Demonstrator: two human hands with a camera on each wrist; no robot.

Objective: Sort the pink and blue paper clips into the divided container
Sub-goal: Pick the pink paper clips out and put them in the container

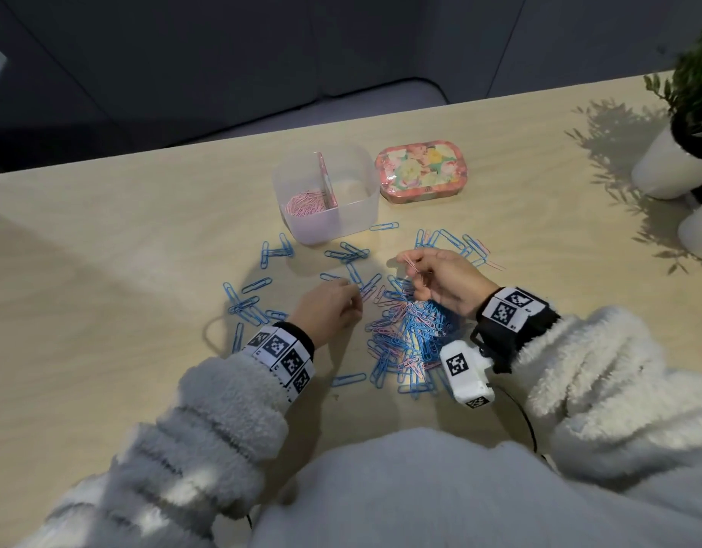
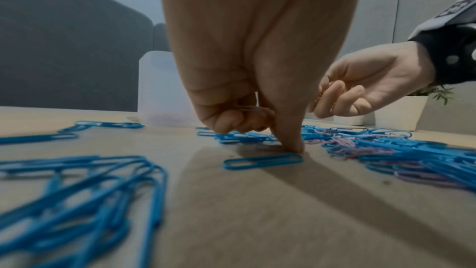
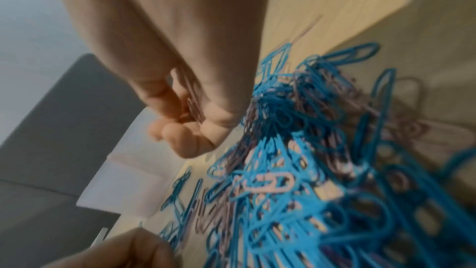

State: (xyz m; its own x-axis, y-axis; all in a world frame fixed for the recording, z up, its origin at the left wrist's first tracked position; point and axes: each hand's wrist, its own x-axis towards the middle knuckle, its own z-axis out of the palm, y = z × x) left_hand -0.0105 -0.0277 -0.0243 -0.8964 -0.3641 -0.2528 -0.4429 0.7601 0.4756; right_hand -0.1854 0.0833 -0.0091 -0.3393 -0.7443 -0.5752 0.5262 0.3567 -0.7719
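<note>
The translucent divided container (image 1: pixel 353 215) stands at the table's far middle; pink paper clips (image 1: pixel 303 203) fill its left compartment, and the right one looks bare. A mixed pile of blue and pink clips (image 1: pixel 408 334) lies in front of me, with loose blue clips (image 1: pixel 246 306) spread to the left. My right hand (image 1: pixel 424 270) hovers over the pile's far end and pinches a few pink clips (image 3: pixel 192 97). Left of the pile, my left hand (image 2: pixel 257 125) has curled fingers around thin pink clips (image 2: pixel 247 108), its thumb tip down on the table beside a single blue clip (image 2: pixel 262 161).
A floral tin (image 1: pixel 420 172) sits just right of the container. White plant pots (image 1: pixel 665 168) stand at the table's right edge. The far table edge runs behind the container, with a dark sofa beyond.
</note>
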